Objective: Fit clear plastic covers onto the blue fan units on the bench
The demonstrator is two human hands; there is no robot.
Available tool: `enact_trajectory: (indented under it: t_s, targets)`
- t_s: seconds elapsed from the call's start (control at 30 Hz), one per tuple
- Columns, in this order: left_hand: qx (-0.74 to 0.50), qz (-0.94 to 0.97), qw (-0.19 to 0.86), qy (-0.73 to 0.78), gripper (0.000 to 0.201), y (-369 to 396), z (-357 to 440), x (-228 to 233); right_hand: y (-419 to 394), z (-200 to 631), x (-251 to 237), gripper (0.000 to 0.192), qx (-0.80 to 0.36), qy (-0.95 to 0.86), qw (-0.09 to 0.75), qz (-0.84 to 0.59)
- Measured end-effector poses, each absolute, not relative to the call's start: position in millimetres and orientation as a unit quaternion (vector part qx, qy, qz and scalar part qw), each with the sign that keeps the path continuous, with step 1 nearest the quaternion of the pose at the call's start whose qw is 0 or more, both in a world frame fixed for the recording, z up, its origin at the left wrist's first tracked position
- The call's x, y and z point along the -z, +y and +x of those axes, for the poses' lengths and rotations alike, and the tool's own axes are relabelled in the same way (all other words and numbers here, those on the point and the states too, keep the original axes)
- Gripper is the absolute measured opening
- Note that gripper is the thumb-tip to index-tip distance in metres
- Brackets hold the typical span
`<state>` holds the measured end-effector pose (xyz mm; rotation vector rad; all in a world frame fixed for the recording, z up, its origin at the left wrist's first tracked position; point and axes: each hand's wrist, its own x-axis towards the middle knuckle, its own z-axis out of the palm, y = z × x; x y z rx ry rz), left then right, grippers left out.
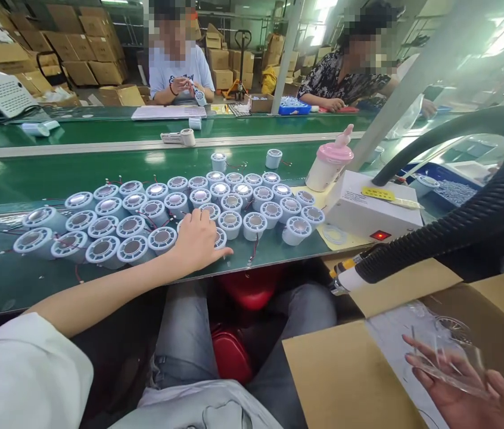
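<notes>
My left hand point(196, 241) reaches over the front of a group of light-blue round housings point(162, 238) with ringed, slotted tops. Its fingers lie over the housings, slightly bent, and its thumb is stretched out to the right. The housing directly under the palm is mostly hidden. Thin red and black wires with small connectors trail from several housings. At the lower right, my right hand point(470, 387) is turned palm up above an open cardboard box point(350, 375). It holds a clear plastic piece point(453, 363), shaped like a shallow tray or cover, between thumb and fingers.
A white device point(372, 208) with a lit red switch and thick black hose point(448, 232) stands right of the housings. Behind it are a pink-lidded bottle point(330, 158) and a blue bin point(453, 185). Two people sit across the green conveyor point(122, 164).
</notes>
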<state>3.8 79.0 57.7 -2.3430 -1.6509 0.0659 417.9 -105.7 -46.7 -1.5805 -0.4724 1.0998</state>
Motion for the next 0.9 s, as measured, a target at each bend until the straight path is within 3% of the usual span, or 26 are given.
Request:
enact_trajectory:
  t_s: [0.1,0.2,0.33,0.43,0.57,0.63,0.73,0.9]
  targets:
    - [-0.021,-0.861,0.084,-0.501,0.055,68,5,-50,-91,378,21,0.037,-0.493,-0.147,0.576,-0.635]
    - [-0.053,-0.911,0.021,-0.408,0.051,57,9,-45,-82,351,16,0.04,-0.535,-0.228,0.55,-0.599]
    - [0.001,-0.889,-0.07,-0.453,0.046,46,10,-48,-77,316,23,0.036,-0.575,-0.367,0.495,-0.538]
    - [0.1,-0.819,-0.302,-0.478,0.047,36,8,-44,-79,283,22,0.034,-0.495,-0.548,0.435,-0.515]
    - [0.164,-0.53,-0.741,-0.378,0.041,18,14,-18,-78,244,16,0.052,-0.229,-0.752,0.355,-0.507]
    - [0.133,-0.434,-0.818,-0.352,0.036,11,22,-6,-76,233,14,0.055,-0.126,-0.781,0.318,-0.522]
    - [0.078,-0.524,-0.774,-0.347,0.034,5,34,-1,-70,230,12,0.051,-0.114,-0.782,0.258,-0.556]
    - [0.108,-0.789,-0.513,-0.32,0.026,6,41,-11,-64,239,6,0.031,-0.258,-0.763,0.204,-0.556]
